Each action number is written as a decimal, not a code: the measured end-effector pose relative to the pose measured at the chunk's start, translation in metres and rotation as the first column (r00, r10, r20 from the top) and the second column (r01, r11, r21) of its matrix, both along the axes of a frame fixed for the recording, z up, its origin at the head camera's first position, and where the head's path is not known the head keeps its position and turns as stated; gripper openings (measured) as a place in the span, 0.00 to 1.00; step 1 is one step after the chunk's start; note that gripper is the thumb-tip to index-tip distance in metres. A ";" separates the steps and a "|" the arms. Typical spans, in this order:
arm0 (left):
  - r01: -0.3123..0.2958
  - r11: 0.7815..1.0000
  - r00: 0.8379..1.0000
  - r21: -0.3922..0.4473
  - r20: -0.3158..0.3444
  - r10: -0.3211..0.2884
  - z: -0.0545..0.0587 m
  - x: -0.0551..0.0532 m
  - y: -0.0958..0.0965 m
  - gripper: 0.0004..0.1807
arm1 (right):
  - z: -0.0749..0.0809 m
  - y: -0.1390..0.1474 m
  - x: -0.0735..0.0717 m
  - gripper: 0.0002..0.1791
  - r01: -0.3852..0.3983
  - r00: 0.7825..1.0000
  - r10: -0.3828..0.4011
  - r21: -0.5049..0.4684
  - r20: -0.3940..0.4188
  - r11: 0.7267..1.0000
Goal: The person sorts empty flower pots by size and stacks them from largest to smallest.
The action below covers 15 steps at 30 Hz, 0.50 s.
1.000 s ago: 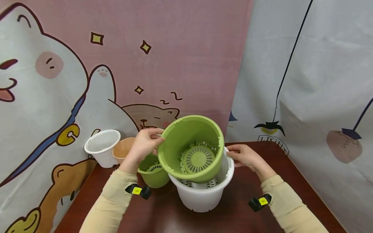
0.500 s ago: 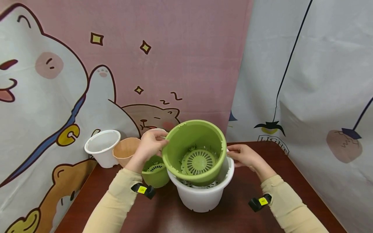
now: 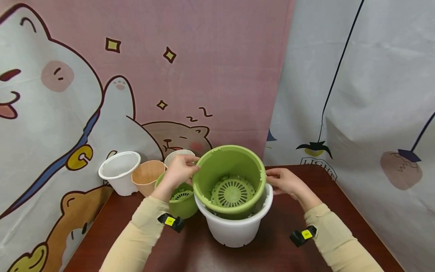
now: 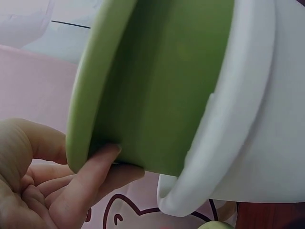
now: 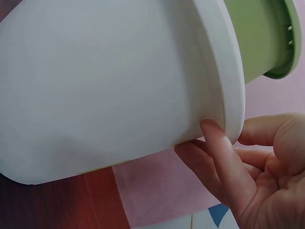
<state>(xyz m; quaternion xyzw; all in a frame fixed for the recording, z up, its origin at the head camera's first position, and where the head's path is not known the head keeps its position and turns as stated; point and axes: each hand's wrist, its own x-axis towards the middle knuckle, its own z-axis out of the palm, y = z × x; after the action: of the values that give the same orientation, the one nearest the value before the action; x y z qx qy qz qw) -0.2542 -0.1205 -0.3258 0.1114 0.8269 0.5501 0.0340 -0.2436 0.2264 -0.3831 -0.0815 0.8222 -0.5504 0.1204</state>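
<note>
A large green flowerpot (image 3: pixel 231 162) with a slotted bottom sits partly inside a white flowerpot (image 3: pixel 232 232), its rim standing above the white one. My left hand (image 3: pixel 178 172) pinches the green pot's rim at its left side. In the left wrist view, thumb and fingers of that hand (image 4: pixel 62 181) are on either side of the green rim (image 4: pixel 81 109). My right hand (image 3: pixel 285 183) holds the white pot's rim on the right. In the right wrist view, its fingers (image 5: pixel 219 152) grip the white rim (image 5: pixel 233 95). The white pot's inside is mostly hidden.
Left of the pair, a smaller green pot (image 3: pixel 183 207) stands on the dark red table (image 3: pixel 289 249), partly behind my left hand. Farther left are an orange pot (image 3: pixel 147 175) and a white pot (image 3: pixel 120 177), with another white pot (image 3: pixel 178 153) behind. A printed cloth (image 3: pixel 221 75) hangs behind.
My left hand has moved down and to the right, lowering the large green pot deeper into the white one and tilting it less. The right hand has stayed on the white rim.
</note>
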 end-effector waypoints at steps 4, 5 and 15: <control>-0.009 0.999 1.000 -0.032 -0.002 0.009 -0.002 0.000 0.002 0.16 | 0.000 0.000 0.000 0.25 0.002 1.000 -0.002 0.003 -0.001 1.000; -0.013 0.999 1.000 -0.042 -0.003 0.013 -0.002 0.000 0.003 0.16 | 0.000 0.000 0.000 0.25 0.002 1.000 -0.002 0.003 0.000 1.000; -0.018 0.995 0.999 -0.101 -0.030 0.015 -0.007 -0.001 0.009 0.16 | -0.001 0.001 0.000 0.25 0.000 1.000 0.000 -0.010 0.007 1.000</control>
<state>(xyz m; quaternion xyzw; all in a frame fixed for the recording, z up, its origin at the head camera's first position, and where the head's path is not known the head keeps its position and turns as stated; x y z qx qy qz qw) -0.2551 -0.1119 -0.3329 0.1107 0.8550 0.5062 0.0231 -0.2440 0.2271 -0.3843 -0.0801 0.8190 -0.5546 0.1230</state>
